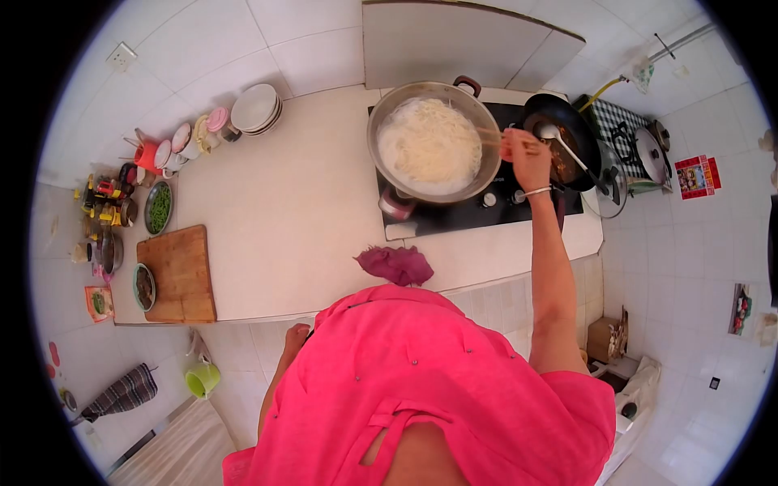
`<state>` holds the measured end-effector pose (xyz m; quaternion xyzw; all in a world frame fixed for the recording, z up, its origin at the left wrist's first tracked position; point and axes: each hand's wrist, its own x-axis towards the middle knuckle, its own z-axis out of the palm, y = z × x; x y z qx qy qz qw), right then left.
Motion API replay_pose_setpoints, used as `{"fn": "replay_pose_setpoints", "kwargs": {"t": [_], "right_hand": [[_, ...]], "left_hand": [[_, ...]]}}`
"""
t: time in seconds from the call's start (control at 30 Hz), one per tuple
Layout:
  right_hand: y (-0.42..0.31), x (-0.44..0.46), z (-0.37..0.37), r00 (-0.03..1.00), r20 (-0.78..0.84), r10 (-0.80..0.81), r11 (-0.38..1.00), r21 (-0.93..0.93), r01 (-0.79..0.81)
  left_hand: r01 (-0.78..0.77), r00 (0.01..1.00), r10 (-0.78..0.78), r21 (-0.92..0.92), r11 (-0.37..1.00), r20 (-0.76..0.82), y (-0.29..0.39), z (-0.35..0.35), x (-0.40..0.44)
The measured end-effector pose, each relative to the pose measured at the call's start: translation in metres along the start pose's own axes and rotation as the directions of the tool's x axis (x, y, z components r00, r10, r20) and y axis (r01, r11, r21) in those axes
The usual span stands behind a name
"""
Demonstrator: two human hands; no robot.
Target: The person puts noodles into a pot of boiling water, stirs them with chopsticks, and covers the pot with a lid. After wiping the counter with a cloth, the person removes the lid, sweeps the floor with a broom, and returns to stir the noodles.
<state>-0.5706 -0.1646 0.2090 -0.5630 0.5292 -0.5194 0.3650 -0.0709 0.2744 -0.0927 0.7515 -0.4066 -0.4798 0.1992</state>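
Note:
My right hand [528, 154] is closed round a pair of chopsticks [489, 137], whose tips reach over the near-right rim of a wide steel pot [378, 155]. Pale noodles [433, 146] lie in whitish, foamy liquid inside it. Just right of that hand sits a black wok [590, 154] with brown sauce and a white-handled ladle [570, 147] resting in it. Low at my left side, by the counter's front edge, my left hand [297, 337] has its fingers curled; a dark bit shows beside it, but I cannot make out what it is.
A black gas hob [462, 217] carries both pans. A maroon cloth [395, 264] lies at the counter's front edge. To the left are a wooden cutting board [180, 275], a bowl of chopped greens [159, 207], stacked plates [256, 109] and several condiment jars. A glass lid [614, 194] leans beside the wok.

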Motion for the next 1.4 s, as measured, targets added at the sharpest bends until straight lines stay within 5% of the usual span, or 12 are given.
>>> {"fn": "replay_pose_setpoints", "kwargs": {"t": [0.23, 0.27, 0.37, 0.5, 0.53, 0.67, 0.83, 1.0, 1.13, 1.4], "right_hand": [[0.007, -0.016, -0.013, 0.993, -0.11, 0.038, 0.996, 0.089, -0.028], [0.004, -0.023, -0.013, 0.992, -0.07, 0.104, 0.99, -0.093, -0.11], [-0.005, -0.027, -0.015, 0.981, -0.179, 0.072, 0.99, 0.13, -0.049], [-0.025, -0.04, -0.027, 0.923, -0.384, 0.014, 0.999, 0.048, 0.005], [-0.029, -0.043, -0.031, 0.901, -0.433, -0.036, 0.992, -0.121, -0.019], [-0.029, -0.061, -0.041, 0.921, -0.372, -0.116, 0.854, -0.511, -0.099], [0.028, -0.082, -0.04, 0.942, -0.331, 0.059, 0.842, -0.491, -0.225], [0.128, -0.097, -0.035, 0.946, -0.228, 0.231, 0.507, -0.801, -0.317], [0.176, -0.099, -0.034, 0.91, -0.121, 0.397, 0.41, -0.863, -0.294], [0.187, -0.08, -0.019, 0.871, -0.142, 0.471, 0.34, -0.881, -0.328]], "left_hand": [[0.044, 0.999, -0.043, -0.009, 0.999, 0.027, -0.02, 0.008, 0.006], [0.076, 0.996, -0.075, -0.026, 0.997, 0.04, -0.022, 0.009, 0.007], [0.094, 0.994, -0.09, -0.083, 0.992, 0.055, -0.023, 0.011, 0.014], [0.084, 0.994, -0.079, -0.064, 0.994, 0.072, -0.027, 0.01, 0.012], [0.079, 0.995, -0.075, -0.058, 0.995, 0.072, -0.027, 0.01, 0.013], [0.061, 0.995, -0.055, -0.072, 0.996, 0.083, -0.04, 0.013, 0.017], [0.018, 0.997, -0.015, -0.032, 0.999, 0.08, -0.051, 0.019, 0.022], [-0.006, 0.996, 0.01, -0.049, 0.999, 0.091, -0.046, 0.017, 0.021], [0.015, 0.996, -0.01, -0.06, 0.998, 0.089, -0.045, 0.015, 0.02], [0.019, 0.998, -0.013, -0.111, 0.994, 0.06, -0.071, 0.023, 0.01]]}}
